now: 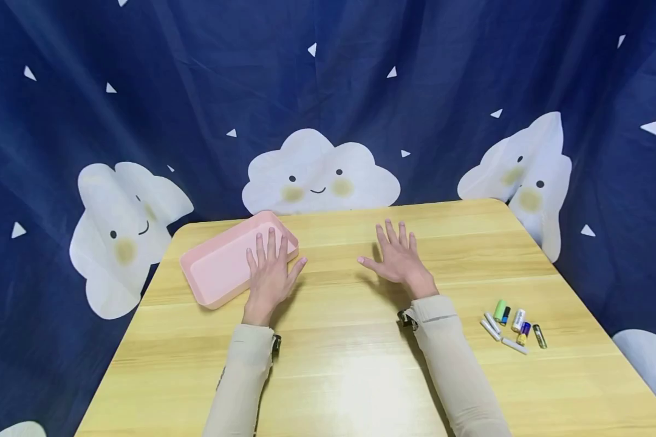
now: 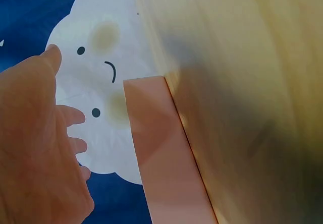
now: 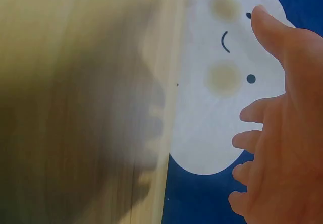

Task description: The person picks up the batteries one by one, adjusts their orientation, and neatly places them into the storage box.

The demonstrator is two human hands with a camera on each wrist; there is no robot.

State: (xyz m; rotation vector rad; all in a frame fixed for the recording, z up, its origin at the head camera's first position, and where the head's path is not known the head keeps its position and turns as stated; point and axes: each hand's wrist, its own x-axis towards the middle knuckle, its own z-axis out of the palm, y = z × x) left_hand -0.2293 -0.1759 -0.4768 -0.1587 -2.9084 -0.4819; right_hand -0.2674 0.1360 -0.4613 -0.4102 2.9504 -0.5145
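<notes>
My left hand (image 1: 269, 276) hovers palm down with its fingers spread, overlapping the right part of a shallow pink tray (image 1: 213, 270) in the head view. The left wrist view shows the tray's side wall (image 2: 161, 143) on the table beside that hand. Further right, my right hand (image 1: 400, 262) is held over the bare wood, fingers spread and holding nothing; its shadow falls on the table in the right wrist view. A small group of batteries lies at the table's right side, among them a green battery (image 1: 500, 310), a white battery (image 1: 519, 320) and a dark battery (image 1: 540, 336).
Several thin whitish sticks (image 1: 514, 346) lie next to the batteries. The wooden table (image 1: 333, 340) ends at a dark blue curtain (image 1: 208, 73) printed with smiling white clouds. Each sleeve has a dark wrist strap at its cuff.
</notes>
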